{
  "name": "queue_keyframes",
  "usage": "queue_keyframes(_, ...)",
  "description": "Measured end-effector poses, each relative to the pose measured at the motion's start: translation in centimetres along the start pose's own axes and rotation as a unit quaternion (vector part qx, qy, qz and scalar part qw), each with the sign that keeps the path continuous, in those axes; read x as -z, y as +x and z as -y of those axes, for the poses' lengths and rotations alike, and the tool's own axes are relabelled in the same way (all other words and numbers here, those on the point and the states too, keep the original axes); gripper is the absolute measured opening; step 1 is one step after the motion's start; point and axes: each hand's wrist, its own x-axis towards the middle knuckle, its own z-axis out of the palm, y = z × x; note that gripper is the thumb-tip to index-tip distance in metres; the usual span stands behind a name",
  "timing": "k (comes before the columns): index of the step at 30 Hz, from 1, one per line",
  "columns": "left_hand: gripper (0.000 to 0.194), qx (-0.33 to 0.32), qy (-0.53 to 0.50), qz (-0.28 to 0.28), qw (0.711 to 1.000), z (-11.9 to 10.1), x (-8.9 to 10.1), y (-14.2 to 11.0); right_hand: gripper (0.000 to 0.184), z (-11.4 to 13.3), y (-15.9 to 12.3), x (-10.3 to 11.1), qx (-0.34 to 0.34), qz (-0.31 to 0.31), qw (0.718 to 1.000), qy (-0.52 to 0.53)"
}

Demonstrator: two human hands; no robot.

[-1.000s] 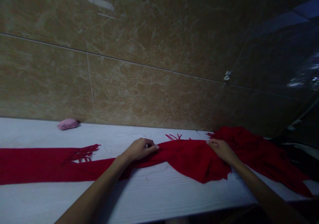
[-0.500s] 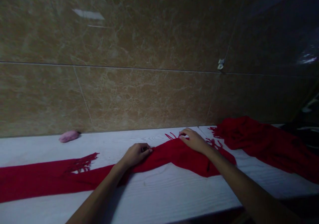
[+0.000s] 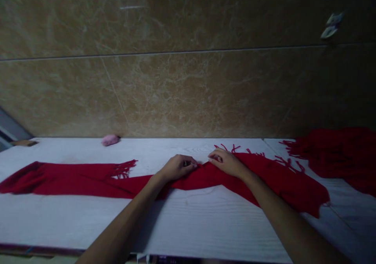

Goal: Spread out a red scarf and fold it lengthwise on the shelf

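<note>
A long red scarf (image 3: 88, 178) with fringed ends stretches along the white table (image 3: 205, 225). Its left part is folded back, and one fringe lies over the top. My left hand (image 3: 179, 167) is closed on the scarf's upper edge near the middle, fingers curled. Just to the right, my right hand (image 3: 225, 161) pinches the same edge between thumb and fingers. Between the two hands the cloth is narrow and bunched; right of them it widens, with loose fringe strands along its far edge. My right forearm covers part of the cloth.
A second heap of red fringed fabric (image 3: 343, 154) lies at the right against the tiled wall (image 3: 176, 95). A small pink fuzzy object (image 3: 110, 140) sits by the wall at the left. A brown flat piece (image 3: 25, 142) is at the far left corner.
The view has swung left and tilted down. My right hand has come closer to my left along the scarf's edge, and the cloth on the right spreads out further.
</note>
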Motion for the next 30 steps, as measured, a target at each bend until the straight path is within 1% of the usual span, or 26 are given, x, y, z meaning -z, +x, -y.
queue_keyframes(2, 0.034, -0.005, -0.004, -0.006, 1.0, 0.1, 0.0, 0.0, 0.012, 0.0, -0.1, 0.2, -0.002, 0.01, 1.0, 0.001)
queue_keyframes(6, 0.033, -0.03, -0.028, -0.017, 0.999, 0.1, 0.1, -0.1, 0.021, 0.0, -0.2, 0.1, -0.011, 0.005, 1.0, -0.002)
queue_keyframes(9, 0.032, -0.024, -0.041, -0.019, 0.999, 0.0, 0.1, -0.1, 0.023, 0.0, -0.3, 0.0, -0.017, 0.007, 1.0, -0.007)
queue_keyframes(15, 0.035, -0.021, -0.046, -0.024, 0.998, 0.4, 0.0, -0.2, 0.012, 0.3, -0.4, 0.5, -0.037, 0.046, 0.997, -0.051)
queue_keyframes(19, 0.034, -0.011, -0.017, -0.034, 0.999, 0.5, -0.2, -0.1, 0.01, 0.4, -0.8, 0.3, -0.027, 0.025, 0.998, -0.06)
queue_keyframes(24, 0.034, -0.004, 0.044, -0.051, 0.998, 0.4, -0.3, 0.0, 0.01, 0.5, -0.6, -0.5, -0.03, -0.015, 0.995, -0.091)
queue_keyframes(30, 0.033, 0.016, 0.067, -0.072, 0.995, 0.2, -0.4, -0.2, 0.008, 0.9, -0.3, -1.0, -0.035, -0.052, 0.991, -0.114)
